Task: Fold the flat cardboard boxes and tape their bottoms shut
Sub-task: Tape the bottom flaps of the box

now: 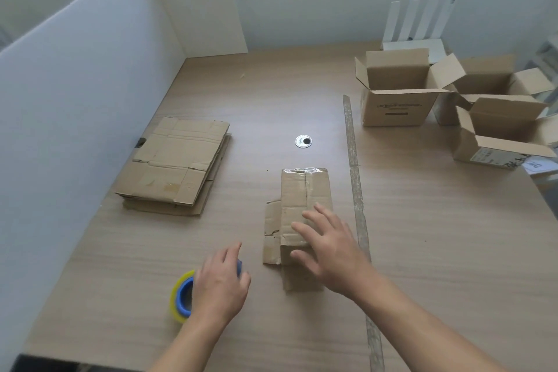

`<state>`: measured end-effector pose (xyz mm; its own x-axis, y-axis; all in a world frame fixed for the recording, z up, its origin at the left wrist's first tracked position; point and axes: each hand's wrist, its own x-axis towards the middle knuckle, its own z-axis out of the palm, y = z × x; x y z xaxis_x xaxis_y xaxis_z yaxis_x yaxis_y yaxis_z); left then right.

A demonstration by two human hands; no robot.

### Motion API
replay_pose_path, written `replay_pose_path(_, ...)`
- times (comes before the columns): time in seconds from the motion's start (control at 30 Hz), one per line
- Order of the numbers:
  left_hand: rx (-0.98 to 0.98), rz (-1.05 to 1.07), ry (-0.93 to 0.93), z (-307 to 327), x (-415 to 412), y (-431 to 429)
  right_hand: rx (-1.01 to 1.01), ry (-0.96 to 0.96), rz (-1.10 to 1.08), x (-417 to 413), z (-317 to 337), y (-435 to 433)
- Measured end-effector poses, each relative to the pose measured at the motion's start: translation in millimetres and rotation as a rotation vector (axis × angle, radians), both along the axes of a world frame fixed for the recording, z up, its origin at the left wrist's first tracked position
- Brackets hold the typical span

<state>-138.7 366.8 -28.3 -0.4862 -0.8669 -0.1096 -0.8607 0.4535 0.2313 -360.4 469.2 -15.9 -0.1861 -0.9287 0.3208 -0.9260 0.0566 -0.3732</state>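
left hand (222,284): lies on a roll of clear yellowish packing tape with a blue core (181,296), at the near left of the light wooden table (437,251). its fingers are curled over the roll and grip it; a blue part shows between the fingertips.

right hand (329,251): fingers straight and spread, holding nothing, palm down on the near half of a narrow brown cardboard box (302,190). this box lies on its side at the table centre, clear tape shining on its far end, with loose flaps open on its left side.

stack of flat brown cardboard blanks (175,166): left of centre, near the white partition board (75,84), well apart from both hands.

three erected brown boxes with open top flaps (395,90): grouped at the far right.

a worn strip of tape (354,178) runs along the table just right of the narrow box. a round metal cable grommet (303,141) sits beyond the box.
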Motion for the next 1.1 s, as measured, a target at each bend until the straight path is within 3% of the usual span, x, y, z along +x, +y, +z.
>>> replay_pose_path(0.13,-0.098,0.048,-0.139,-20,36,3,-0.058,0.042,0.112,22,6,-15)
replay_pose_path(0.33,0.02,0.136,-0.148,-43,67,14,0.003,0.019,0.246,42,7,-20)
replay_pose_path(0.57,0.061,0.07,-0.138,-47,59,10,0.012,-0.029,0.336,63,10,-23)
replay_pose_path(0.7,0.035,0.085,-0.02,-46,60,4,0.056,-0.144,0.329,69,19,-29)
replay_pose_path(0.87,-0.049,-0.118,0.248,-37,78,3,0.157,-0.339,0.242,62,29,-37)
replay_pose_path(1.1,-0.391,-0.402,0.364,-2,91,-1,0.164,-0.595,0.199,50,45,-48)
